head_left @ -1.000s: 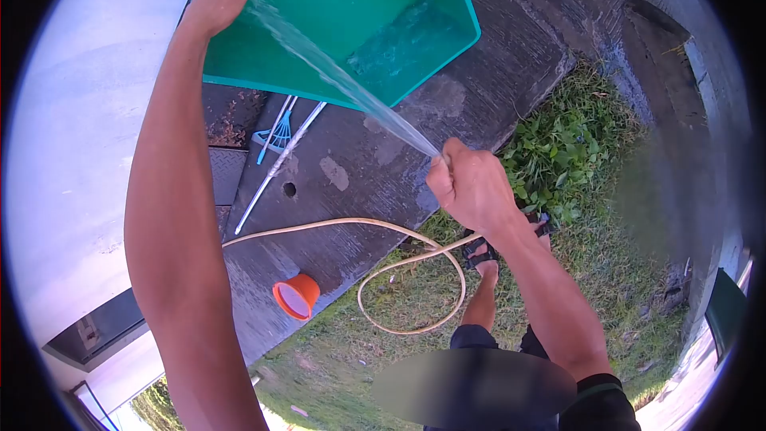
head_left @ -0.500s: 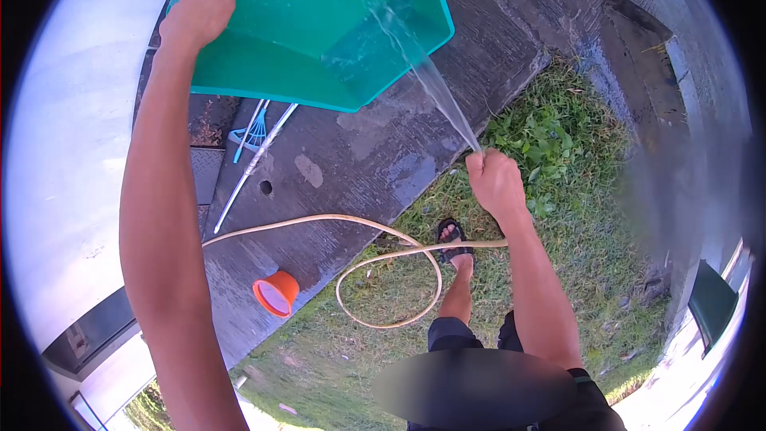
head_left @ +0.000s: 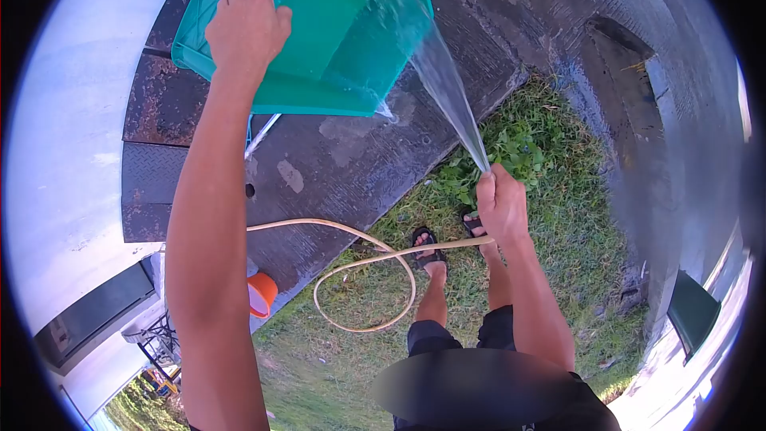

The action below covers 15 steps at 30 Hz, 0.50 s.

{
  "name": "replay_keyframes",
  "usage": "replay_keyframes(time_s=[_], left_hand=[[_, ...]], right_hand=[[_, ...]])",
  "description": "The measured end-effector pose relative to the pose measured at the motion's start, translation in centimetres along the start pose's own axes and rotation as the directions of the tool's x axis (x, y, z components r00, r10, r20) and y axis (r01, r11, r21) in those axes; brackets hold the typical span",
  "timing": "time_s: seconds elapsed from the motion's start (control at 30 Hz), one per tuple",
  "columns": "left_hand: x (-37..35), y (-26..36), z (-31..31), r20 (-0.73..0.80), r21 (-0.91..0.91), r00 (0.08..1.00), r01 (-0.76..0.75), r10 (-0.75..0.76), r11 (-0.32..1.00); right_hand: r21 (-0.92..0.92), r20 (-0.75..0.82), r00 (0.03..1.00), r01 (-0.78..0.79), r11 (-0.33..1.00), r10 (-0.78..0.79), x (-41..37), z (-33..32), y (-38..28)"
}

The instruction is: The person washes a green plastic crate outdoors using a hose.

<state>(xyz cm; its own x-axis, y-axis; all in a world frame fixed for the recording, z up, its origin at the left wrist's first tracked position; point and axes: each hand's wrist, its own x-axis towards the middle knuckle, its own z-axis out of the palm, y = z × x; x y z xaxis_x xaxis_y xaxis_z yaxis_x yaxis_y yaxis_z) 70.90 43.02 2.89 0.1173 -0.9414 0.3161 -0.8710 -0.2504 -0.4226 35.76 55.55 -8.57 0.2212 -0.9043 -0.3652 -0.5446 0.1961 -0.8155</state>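
A large green plastic bin (head_left: 343, 56) is tilted at the top of the head view, its inside facing me and part of its ribbed outer side showing. My left hand (head_left: 250, 32) is closed over the bin's left rim. Low and to the right, my right hand (head_left: 503, 203) is wrapped around the end of a yellowish garden hose (head_left: 363, 258). From that fist a stream of water (head_left: 447, 80) shoots up into the bin. A little water runs off the bin's lower corner.
The hose loops over the grass (head_left: 319, 367) by my sandalled feet and onto a dark concrete slab (head_left: 343, 168). An orange bucket (head_left: 262, 294) sits at the slab's edge, partly behind my left arm. A white wall (head_left: 72, 112) stands left; leafy weeds (head_left: 511, 160) grow near my right hand.
The bin has turned and tilted, showing its ribbed outer side, and my left hand has shifted right and down with it. Water now trickles from its corner. My right hand has dropped slightly.
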Motion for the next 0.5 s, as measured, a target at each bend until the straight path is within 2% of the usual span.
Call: replay_keyframes(time_s=[0.03,0.1,0.13,0.17,0.2,0.23,0.3,0.33,0.37,0.4,0.43,0.5], left_hand=[[0.1,-0.1,-0.2,0.0,0.004,1.0,0.001,-0.001,1.0],[0.2,0.1,-1.2,0.079,-0.059,0.996,0.037,-0.032,0.998],[0.0,-0.1,-1.4,0.082,-0.057,0.996,0.03,-0.025,0.998],[-0.4,-0.9,-1.3,0.116,-0.178,0.993,0.051,-0.031,0.983],[-0.8,-1.9,-1.3,0.144,-0.296,0.989,0.077,-0.036,0.952],[-2.1,-2.8,-1.0,0.139,-0.289,0.99,0.077,-0.038,0.954],[-5.2,-3.9,0.2,-0.094,-0.45,0.986,-0.165,0.137,0.878],[-5.5,-3.4,0.3,-0.099,-0.45,0.984,-0.176,0.147,0.876],[-5.6,-2.6,0.0,-0.026,-0.515,0.999,-0.042,0.033,0.856],[-5.6,-2.0,-0.2,0.056,-0.569,0.995,0.1,-0.083,0.816],[-5.0,-1.2,0.1,0.054,-0.568,0.994,0.107,-0.093,0.816],[-2.0,2.3,0.2,0.066,-0.592,0.962,0.251,-0.265,0.766]], right_hand=[[0.003,0.002,1.0,0.002,1.0,-0.002,0.2,0.4,0.0],[-0.069,0.128,0.955,0.279,0.958,-0.269,0.2,1.4,-0.2],[-0.057,0.134,0.954,0.279,0.959,-0.27,0.3,1.6,-0.2],[-0.052,0.134,0.954,0.277,0.959,-0.268,0.6,1.2,-0.3],[-0.021,0.085,0.977,0.199,0.98,-0.197,1.1,0.6,-0.7],[0.016,0.04,0.991,0.125,0.992,-0.125,1.5,0.1,-1.0],[0.013,0.038,0.987,0.154,0.988,-0.155,1.2,-0.5,-1.0],[-0.018,0.113,0.972,0.209,0.978,-0.206,0.6,-0.7,-1.0],[-0.049,0.192,0.948,0.269,0.962,-0.255,0.0,-0.8,-1.2],[-0.058,0.211,0.945,0.266,0.962,-0.249,-0.5,-1.1,-1.5],[-0.062,0.215,0.943,0.274,0.96,-0.255,-0.8,-1.6,-1.8],[-0.094,0.18,0.98,0.103,0.99,-0.085,-1.1,-2.4,-2.9]])
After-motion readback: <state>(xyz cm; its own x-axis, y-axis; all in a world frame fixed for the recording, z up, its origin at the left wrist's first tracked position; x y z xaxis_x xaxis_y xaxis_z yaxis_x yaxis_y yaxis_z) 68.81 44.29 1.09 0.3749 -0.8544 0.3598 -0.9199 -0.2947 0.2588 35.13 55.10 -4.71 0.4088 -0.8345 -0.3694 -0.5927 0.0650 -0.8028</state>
